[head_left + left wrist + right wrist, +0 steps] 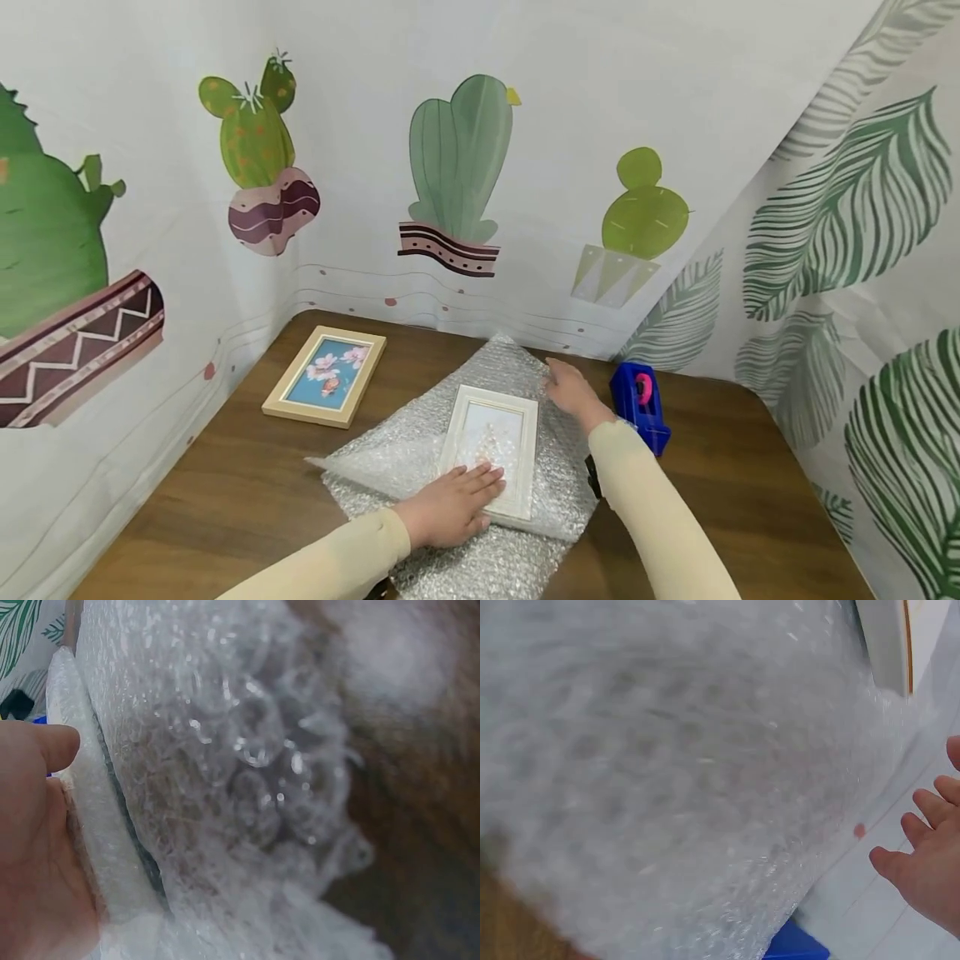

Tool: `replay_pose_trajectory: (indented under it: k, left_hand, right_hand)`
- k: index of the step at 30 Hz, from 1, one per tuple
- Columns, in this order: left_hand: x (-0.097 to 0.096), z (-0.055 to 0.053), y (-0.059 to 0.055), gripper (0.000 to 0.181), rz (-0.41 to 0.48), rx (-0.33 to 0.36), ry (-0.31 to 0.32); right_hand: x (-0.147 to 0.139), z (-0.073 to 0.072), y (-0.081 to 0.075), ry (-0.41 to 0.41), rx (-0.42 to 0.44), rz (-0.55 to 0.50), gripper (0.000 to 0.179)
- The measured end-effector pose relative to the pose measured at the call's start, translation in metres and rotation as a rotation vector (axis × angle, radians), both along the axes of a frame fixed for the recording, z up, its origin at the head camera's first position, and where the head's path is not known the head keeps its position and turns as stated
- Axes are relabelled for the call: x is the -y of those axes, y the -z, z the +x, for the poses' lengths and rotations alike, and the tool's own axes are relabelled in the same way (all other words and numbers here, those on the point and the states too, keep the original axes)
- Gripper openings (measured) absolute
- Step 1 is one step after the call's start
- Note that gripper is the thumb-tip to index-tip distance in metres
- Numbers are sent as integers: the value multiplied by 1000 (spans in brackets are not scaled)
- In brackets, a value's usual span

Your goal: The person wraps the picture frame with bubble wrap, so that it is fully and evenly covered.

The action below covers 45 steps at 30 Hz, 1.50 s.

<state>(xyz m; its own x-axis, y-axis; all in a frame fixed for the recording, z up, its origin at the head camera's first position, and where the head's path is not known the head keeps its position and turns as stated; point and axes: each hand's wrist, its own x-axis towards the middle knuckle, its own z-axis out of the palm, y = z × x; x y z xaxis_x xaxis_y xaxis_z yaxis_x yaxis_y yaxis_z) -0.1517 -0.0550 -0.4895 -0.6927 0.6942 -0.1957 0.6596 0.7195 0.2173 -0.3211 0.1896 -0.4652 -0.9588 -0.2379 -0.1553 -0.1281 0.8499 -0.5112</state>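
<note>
A white picture frame (522,454) lies face up on a sheet of bubble wrap (420,417); a flap of the wrap covers its lower left part. Spread flat, my left hand (454,507) presses the flap and the frame's lower end. In the left wrist view, its thumb (56,746) shows beside the wrapped edge. At the frame's upper right, my right hand (573,390) is by the wrap's edge. The right wrist view shows that hand's fingers (930,810) extended and apart, holding nothing; contact with the wrap cannot be made out.
A light wooden frame (275,407) with a blossom picture lies at the back left of the brown table (225,492). A blue tape dispenser (628,383) with a pink core stands right of my right hand. A printed cloth (360,167) hangs behind the table.
</note>
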Motion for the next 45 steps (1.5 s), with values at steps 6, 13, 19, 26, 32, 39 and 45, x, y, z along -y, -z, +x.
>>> replay_pose_trajectory:
  k: [6, 13, 19, 26, 32, 39, 45]
  left_hand:
    - [-2, 0, 0, 58, -10, 0, 9]
    - [-1, 0, 0, 59, -16, 0, 3]
    - [1, 0, -1, 60, -12, 8, -2]
    - [1, -3, 0, 61, -17, 25, -10]
    - [0, -1, -4, 62, -26, 45, -16]
    - [-1, -1, -3, 62, 18, 43, -26]
    - [-1, -3, -1, 60, 57, 67, -49]
  right_hand:
    - [-2, -15, 3, 57, 65, 72, 58]
    - [0, -18, 10, 90, 1, -7, 55]
    - [6, -18, 6, 44, -67, 8, 54]
    - [18, -19, -1, 8, -97, 56, 45]
    - [30, -12, -16, -78, -115, 54, 41]
    - [32, 2, -27, -160, -75, -6, 46]
    - [27, 31, -19, -174, 8, -182, 42]
